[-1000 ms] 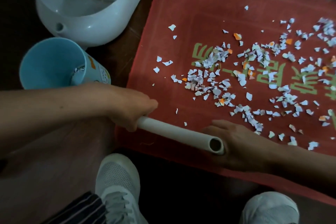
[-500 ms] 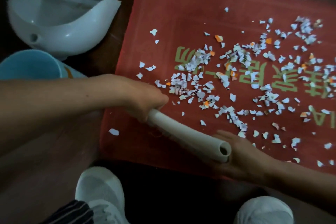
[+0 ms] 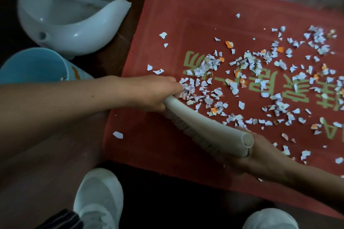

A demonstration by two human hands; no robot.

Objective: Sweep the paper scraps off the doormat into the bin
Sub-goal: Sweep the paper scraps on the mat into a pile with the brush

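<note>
Both grips are wrapping the white brush handle (image 3: 204,124): the left hand (image 3: 154,93) is clutching its far end, while the right hand (image 3: 264,161) is cupping its open near end from below. Paper scraps (image 3: 247,80) are lying thick across the red doormat (image 3: 176,15), leaving its near and left margins mostly bare. The blue bin (image 3: 33,65) is standing just off the left edge, beside a white dustpan (image 3: 74,24). Green characters (image 3: 297,98) are showing upside down, unreadable.

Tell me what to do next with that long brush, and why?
Probably sweep the long white plastic brush, gripped by left hand and right hand, through the white and orange paper scraps, bunching them: they lie scattered across the red doormat.
</note>
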